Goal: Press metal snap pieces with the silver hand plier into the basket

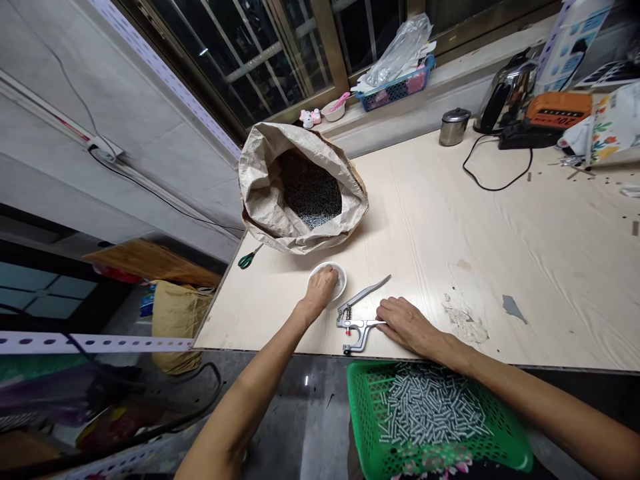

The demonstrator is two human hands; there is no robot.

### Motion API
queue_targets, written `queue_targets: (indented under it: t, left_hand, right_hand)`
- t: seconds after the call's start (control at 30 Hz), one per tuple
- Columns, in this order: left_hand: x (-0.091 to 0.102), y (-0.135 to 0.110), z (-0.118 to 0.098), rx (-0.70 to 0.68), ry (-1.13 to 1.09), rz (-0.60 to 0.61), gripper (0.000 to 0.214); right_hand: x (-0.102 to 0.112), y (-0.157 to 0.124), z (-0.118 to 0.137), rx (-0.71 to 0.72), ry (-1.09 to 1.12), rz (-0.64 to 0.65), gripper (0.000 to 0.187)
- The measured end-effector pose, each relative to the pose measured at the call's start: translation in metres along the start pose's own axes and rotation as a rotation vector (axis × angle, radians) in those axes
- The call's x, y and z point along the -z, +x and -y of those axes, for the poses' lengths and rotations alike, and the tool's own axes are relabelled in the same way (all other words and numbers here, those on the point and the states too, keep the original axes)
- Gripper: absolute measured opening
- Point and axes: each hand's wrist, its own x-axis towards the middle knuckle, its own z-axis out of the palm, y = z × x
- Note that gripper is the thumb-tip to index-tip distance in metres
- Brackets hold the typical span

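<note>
I'm watching silver pliers [357,324] resting at the table's [440,220] near edge, the right hand [400,323] grasping their lower handle [373,323]. They're looking rigid, smooth and moderately heavy; the handles are probably offering the best hold. At eleven o'clock from them, the left hand [321,287] is resting inside a white bowl [344,283]; whether it's pinching anything, I can't tell. A green basket [360,420] is sitting at five o'clock. At two o'clock, an orange item [560,109] is showing markings I'm not managing to read.
</note>
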Motion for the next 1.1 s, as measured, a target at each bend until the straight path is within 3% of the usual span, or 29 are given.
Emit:
queue_targets:
  t: [0.27,0.4,0.53,0.63,0.7,0.83,0.97,1.1]
  left_hand:
    - [0.005,-0.001,0.004,-0.082,-0.002,0.007,0.026]
    - [0.01,-0.019,0.004,-0.046,-0.058,-0.15,0.025]
    - [0.009,-0.038,0.006,-0.001,-0.306,-0.26,0.019]
    - [0.007,-0.054,0.005,0.146,-0.637,-0.3,0.021]
    - [0.005,-0.069,0.0,0.253,-0.87,-0.265,0.027]
    - [-0.007,-0.105,-0.019,0.401,-1.216,-0.078,0.039]
    - [-0.027,-0.126,-0.033,0.556,-1.356,-0.058,0.043]
    - [-0.041,-0.128,-0.035,0.598,-1.402,-0.061,0.04]
  right_hand:
    - [0.001,-0.001,-0.001,-0.004,0.011,0.025,0.009]
    - [0.002,-0.001,0.0,-0.013,0.024,0.029,0.01]
    - [0.0,0.0,-0.001,-0.012,0.01,0.043,0.01]
    - [-0.001,0.0,-0.002,-0.011,-0.005,0.05,0.011]
    - [0.0,0.0,-0.001,0.007,-0.012,0.051,0.012]
    - [0.003,-0.002,0.001,0.106,-0.073,0.011,0.019]
    - [0.005,-0.005,0.004,0.171,-0.176,-0.079,0.029]
    - [0.004,-0.007,0.004,0.207,-0.225,-0.113,0.031]
